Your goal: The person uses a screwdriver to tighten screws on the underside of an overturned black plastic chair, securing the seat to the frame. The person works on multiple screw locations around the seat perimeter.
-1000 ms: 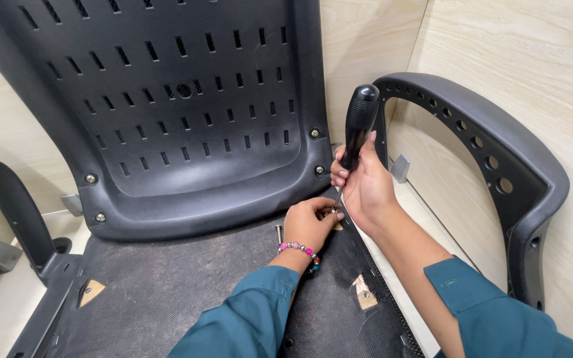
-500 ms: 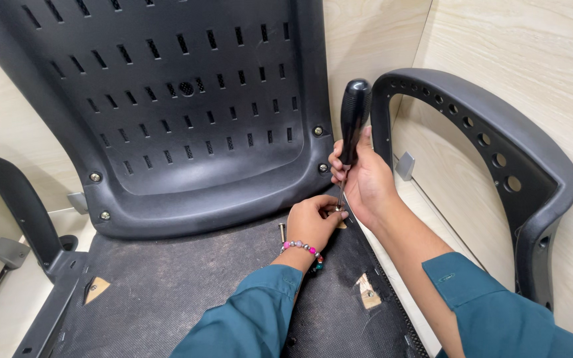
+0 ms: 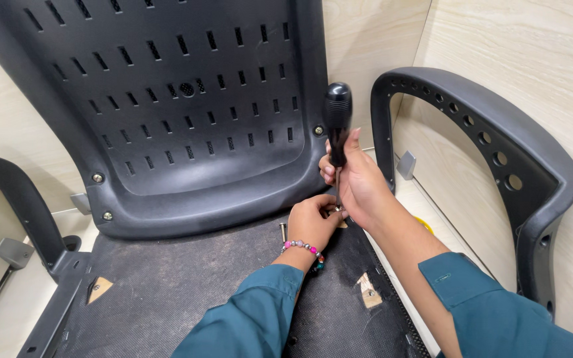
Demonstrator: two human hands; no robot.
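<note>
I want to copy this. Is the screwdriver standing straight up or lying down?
Standing up. The screwdriver has its black handle on top and its thin shaft pointing down to the chair base, held by the right hand.

Upright black-handled screwdriver (image 3: 337, 129), tip down

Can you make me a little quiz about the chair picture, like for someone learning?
1. True or false: the right hand holds a black-handled screwdriver upright.
2. Where is the left hand? A) at the screwdriver's tip B) on the right armrest C) on the perforated chair back
3. What is worn on the left wrist?

Key: 1 true; 2 A; 3 a beaded bracelet.
</note>
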